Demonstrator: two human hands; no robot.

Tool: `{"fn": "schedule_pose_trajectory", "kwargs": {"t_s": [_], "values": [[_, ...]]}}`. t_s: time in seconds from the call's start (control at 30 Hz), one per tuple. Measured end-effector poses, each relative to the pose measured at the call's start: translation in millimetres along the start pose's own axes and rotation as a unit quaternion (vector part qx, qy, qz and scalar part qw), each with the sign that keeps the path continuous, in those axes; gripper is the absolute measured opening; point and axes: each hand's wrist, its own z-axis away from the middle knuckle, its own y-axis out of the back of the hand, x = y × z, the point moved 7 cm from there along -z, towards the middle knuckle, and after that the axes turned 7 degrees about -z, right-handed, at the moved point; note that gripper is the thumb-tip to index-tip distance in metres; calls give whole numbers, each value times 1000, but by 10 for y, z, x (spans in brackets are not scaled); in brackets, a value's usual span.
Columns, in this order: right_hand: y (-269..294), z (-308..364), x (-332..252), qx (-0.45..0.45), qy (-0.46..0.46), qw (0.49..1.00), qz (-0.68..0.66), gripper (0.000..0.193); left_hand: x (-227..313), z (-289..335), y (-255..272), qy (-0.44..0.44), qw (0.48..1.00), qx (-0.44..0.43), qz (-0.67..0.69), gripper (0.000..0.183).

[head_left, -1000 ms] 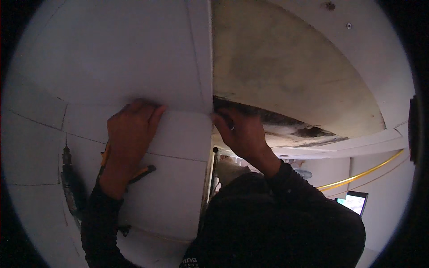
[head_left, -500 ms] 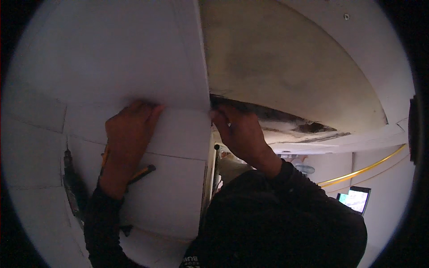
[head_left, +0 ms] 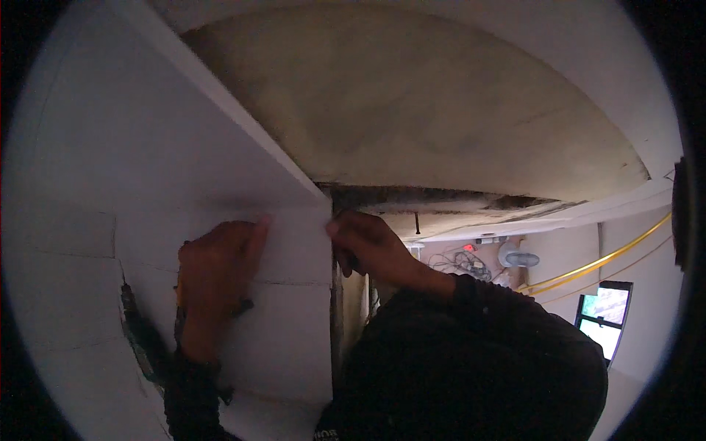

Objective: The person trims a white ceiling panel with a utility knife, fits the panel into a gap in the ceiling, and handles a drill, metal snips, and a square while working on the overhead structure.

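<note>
My left hand (head_left: 219, 263), bent at the fingers, is at the foot of a tilted white panel (head_left: 213, 140), over a white board (head_left: 290, 334) with dark lines. Its fingers are blurred, and whatever they hold is hidden. To the right, my right hand (head_left: 379, 253) is closed in a pinch at the board's right edge, just below the panel's lower corner. I cannot make out what is between its fingertips. A drill (head_left: 140, 334) with a long thin bit lies left of my left forearm. Part of an orange and black tool (head_left: 243, 306) shows behind my left wrist.
Beyond the panel is a stained beige surface (head_left: 434, 103) with a dark, rough gap (head_left: 441, 198) along its near edge. At right, a yellow hose (head_left: 603, 257) runs past a window (head_left: 604, 320). Coiled cables (head_left: 471, 264) lie on the floor far below.
The panel's far edge now slants to the left, and more of the beige surface shows. The view has shifted, with the board and drill lower. Both hands stay near the panel's foot.
</note>
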Motion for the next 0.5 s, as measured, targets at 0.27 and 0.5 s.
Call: {"fn": "schedule_pose_trajectory", "kwargs": {"t_s": [0.27,0.5], "values": [[51,-21,41,-12,45,999,-2,36,391,-281,127,-42,999,28,-18,22],[53,-65,65,-50,56,993,86,34,394,-317,227,-16,998,55,18,25]]}}
